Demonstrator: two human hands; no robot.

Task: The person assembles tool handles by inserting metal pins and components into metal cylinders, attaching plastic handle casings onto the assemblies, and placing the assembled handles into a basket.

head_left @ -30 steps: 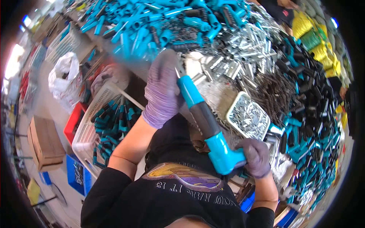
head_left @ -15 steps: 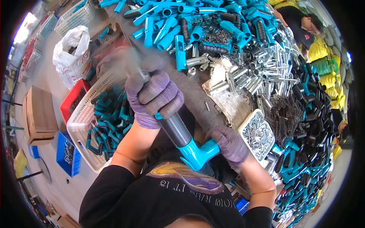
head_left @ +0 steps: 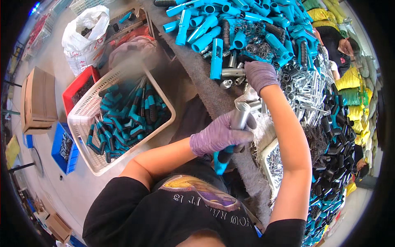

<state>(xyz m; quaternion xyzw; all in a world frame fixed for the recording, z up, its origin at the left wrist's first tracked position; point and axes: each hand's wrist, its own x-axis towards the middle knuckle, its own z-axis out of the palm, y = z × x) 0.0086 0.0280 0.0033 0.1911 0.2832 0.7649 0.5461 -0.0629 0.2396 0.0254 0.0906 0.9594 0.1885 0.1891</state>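
Note:
My left hand, in a purple-grey glove, is closed round a teal and black angled tool handle. A silver metal tube stands up from its top, between thumb and fingers. Farther off, my gloved right hand reaches into the heap with its fingers bent down and pressed together. Their tips are hidden, so what they hold does not show. Beside those fingers lies a silver sleeve. Teal housings and wire springs lie just beyond, and more metal tubes to the right.
A white basket of teal and black handles stands at left, near a red bin, a blue bin, a white sack and a cardboard box. Black parts heap up at right. Another person sits at far right.
My right hand has left the handle's teal end and moved forward to the metal parts. My left hand has swung right and down with the handle, out of the blur over the basket.

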